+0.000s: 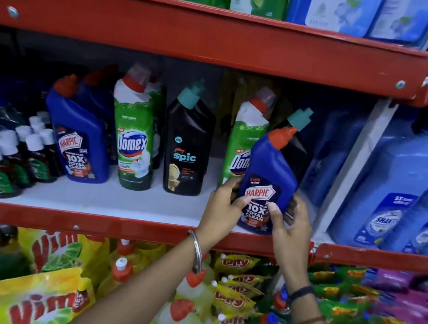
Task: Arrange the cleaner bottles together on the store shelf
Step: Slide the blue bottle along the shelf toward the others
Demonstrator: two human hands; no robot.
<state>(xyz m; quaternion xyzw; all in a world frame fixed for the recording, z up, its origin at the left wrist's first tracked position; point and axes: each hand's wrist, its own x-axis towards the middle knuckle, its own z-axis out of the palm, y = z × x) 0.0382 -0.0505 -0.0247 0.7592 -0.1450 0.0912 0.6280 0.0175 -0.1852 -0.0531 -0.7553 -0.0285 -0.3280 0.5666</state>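
I have both hands on a blue Harpic bottle at the right end of the middle shelf. My left hand wraps its left side, thumb pressed on the label, and my right hand closes on the right side, thumb on the front beside the "10X" print. The bottle leans to the right, its red cap pointing up toward the upright post; its base sits at the front edge of the shelf, though I cannot tell whether it rests there or is just clear of it.

Right behind it stand a green Domex bottle and a black bottle with a teal cap, both partly hidden. Further left along the same shelf, well apart from my bottle, stands a black Spic bottle, then another green Domex, then another blue Harpic with more blue ones behind it. Small dark bottles with white caps crowd the far left end.

A metal bangle circles my left wrist and a dark band my right. Yellow Vim pouches lie on the shelf below, and pale blue bottles fill the next bay to the right
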